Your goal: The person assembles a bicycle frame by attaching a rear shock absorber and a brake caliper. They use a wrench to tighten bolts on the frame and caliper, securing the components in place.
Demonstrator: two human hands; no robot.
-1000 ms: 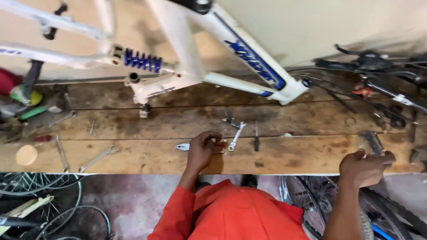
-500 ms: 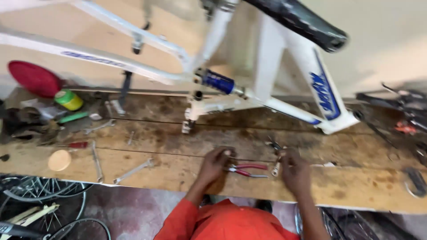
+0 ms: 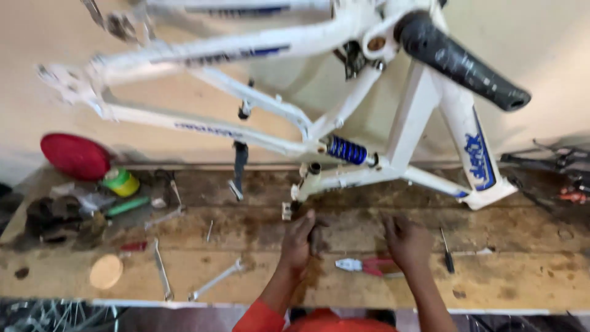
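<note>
A white bicycle frame (image 3: 424, 117) with a blue coil shock (image 3: 346, 150) and a black saddle (image 3: 461, 61) stands on the wooden bench (image 3: 522, 283). My left hand (image 3: 298, 241) is just below the frame's bottom shell, its fingers curled around a small dark part (image 3: 317, 237) that is blurred. My right hand (image 3: 405, 243) rests on the bench beside it, fingers apart, with nothing in it. Red-handled pliers (image 3: 369, 265) lie on the bench between my two wrists. A dark screwdriver (image 3: 447, 253) lies just right of my right hand.
Two spanners (image 3: 215, 281) (image 3: 161, 270) lie on the bench's left half, near a round wooden disc (image 3: 106, 271). Further left are a red disc (image 3: 75, 155), a green and yellow tin (image 3: 121, 182), a green-handled tool (image 3: 126, 206) and dark rags (image 3: 58, 218). Bicycle parts (image 3: 565, 178) crowd the right end.
My right hand has come in from the far right to the bench's middle. Both hands have moved up from the pliers towards the frame's bottom shell. The view has shifted left.
</note>
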